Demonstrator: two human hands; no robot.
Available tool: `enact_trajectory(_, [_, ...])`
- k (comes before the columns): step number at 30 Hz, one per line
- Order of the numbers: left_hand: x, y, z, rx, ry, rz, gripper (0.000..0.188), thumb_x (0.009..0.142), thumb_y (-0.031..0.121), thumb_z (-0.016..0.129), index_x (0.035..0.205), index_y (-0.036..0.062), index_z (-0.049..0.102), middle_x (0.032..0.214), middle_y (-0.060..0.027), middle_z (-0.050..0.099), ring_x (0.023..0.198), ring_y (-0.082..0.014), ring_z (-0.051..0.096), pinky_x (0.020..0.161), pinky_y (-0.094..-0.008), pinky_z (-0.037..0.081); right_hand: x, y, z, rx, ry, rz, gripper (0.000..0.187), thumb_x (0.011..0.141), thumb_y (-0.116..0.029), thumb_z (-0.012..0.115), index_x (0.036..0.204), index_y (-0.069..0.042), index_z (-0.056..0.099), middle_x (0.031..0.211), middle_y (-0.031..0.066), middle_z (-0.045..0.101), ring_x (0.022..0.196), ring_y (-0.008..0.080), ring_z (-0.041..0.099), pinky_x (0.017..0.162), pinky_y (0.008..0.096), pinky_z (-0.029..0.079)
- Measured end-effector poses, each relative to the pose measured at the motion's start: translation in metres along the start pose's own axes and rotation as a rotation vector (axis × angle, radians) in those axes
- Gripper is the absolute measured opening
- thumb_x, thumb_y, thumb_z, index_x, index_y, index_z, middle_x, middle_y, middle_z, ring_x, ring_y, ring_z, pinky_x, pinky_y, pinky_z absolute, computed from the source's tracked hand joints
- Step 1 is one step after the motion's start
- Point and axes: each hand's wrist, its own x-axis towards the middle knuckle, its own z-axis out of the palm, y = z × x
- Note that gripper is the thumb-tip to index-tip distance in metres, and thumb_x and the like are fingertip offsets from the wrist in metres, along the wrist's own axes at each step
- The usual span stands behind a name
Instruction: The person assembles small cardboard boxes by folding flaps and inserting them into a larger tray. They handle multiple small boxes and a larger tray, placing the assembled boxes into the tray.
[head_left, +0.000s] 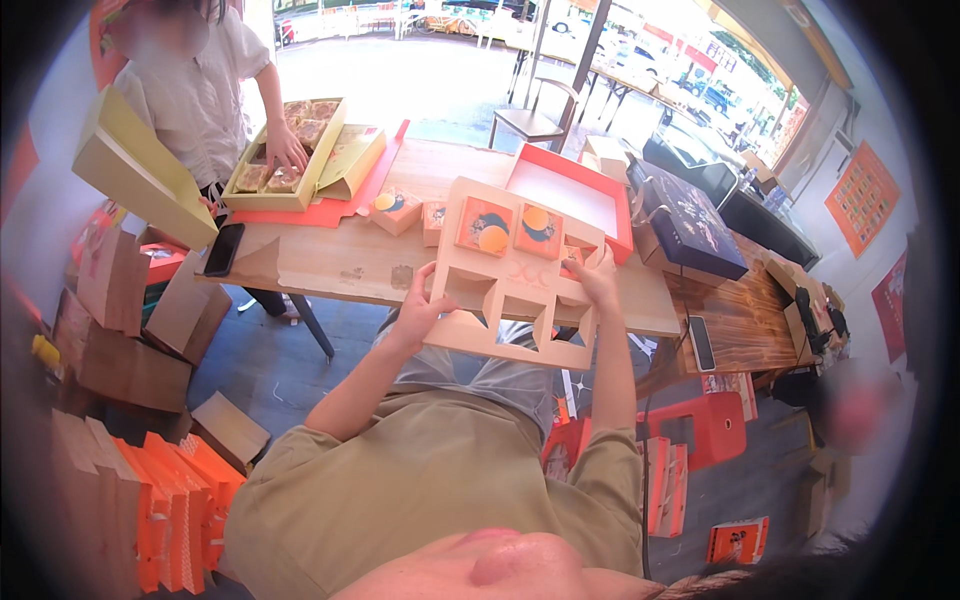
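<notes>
A beige cardboard box insert (468, 252) with square cut-outs is tilted up over the near edge of the table, gripped by both of my hands. My left hand (420, 308) is closed on its left edge, the thumb over the front. On the right edge, my right hand (598, 282) is closed in the same way. Two small orange boxes (487, 226) with a round yellow motif sit in the upper cut-outs. A third small orange box (571, 256) is partly hidden by my right fingers. Light and floor show through the lower cut-outs. Behind the insert lies an open red-edged white box (566, 192).
Two more small orange boxes (396, 209) stand left of the insert. Across the table, a person's hand (287, 148) reaches into a yellow-green box (240, 203) of wrapped pastries. A dark gift box (690, 215) and a phone (701, 343) are at right; a red stool (708, 432) stands below.
</notes>
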Motion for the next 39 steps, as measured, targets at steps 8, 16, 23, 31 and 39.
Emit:
enact_trajectory(8, [-0.013,0.004,-0.009,-0.036,-0.003,0.081,0.086,0.087,-0.003,0.070,0.161,0.0101,0.029,0.100,-0.0103,0.073,0.092,-0.0160,0.072,0.086,-0.0335,0.058,0.007,0.023,-0.004,0.509,0.020,0.105,0.084,0.098,-0.038,0.075,0.160,0.003,0.036,0.125,0.0135,0.066,0.108,0.0230,0.070,0.093,0.0336,0.057])
enact_trajectory(16, [-0.026,-0.009,-0.034,-0.118,-0.062,0.123,0.094,0.081,-0.011,0.064,0.165,0.0131,0.028,0.083,-0.0030,0.061,0.089,-0.0211,0.071,0.087,-0.0397,0.058,-0.014,0.051,-0.022,1.061,-0.212,0.223,0.077,0.109,-0.067,0.036,0.157,-0.008,0.042,0.138,0.0177,0.064,0.118,0.0242,0.068,0.097,0.0370,0.056])
enact_trajectory(23, [-0.031,-0.005,-0.044,-0.238,-0.122,0.127,0.093,0.080,-0.012,0.064,0.164,0.0132,0.031,0.082,-0.0009,0.054,0.088,-0.0218,0.070,0.085,-0.0390,0.058,-0.019,0.059,-0.038,0.882,0.195,0.094,0.062,0.111,-0.053,0.048,0.152,-0.008,0.048,0.134,0.0141,0.063,0.110,0.0241,0.068,0.098,0.0371,0.054])
enact_trajectory(31, [-0.038,-0.006,-0.054,-0.145,-0.169,0.029,0.094,0.081,-0.011,0.065,0.165,0.0137,0.031,0.083,-0.0014,0.055,0.091,-0.0208,0.070,0.087,-0.0380,0.057,-0.034,-0.098,-0.059,-0.140,0.055,-0.554,0.073,0.086,-0.041,0.084,0.141,0.000,0.059,0.134,0.0116,0.065,0.115,0.0230,0.067,0.098,0.0372,0.053])
enact_trajectory(39, [0.005,0.009,-0.044,-0.087,-0.188,0.046,0.090,0.084,-0.009,0.066,0.165,0.0113,0.031,0.085,-0.0003,0.057,0.089,-0.0179,0.070,0.087,-0.0350,0.058,0.050,-0.123,-0.028,-0.168,-0.747,-0.163,0.086,0.076,-0.051,0.089,0.139,0.003,0.064,0.120,0.0153,0.075,0.110,0.0236,0.071,0.095,0.0378,0.055])
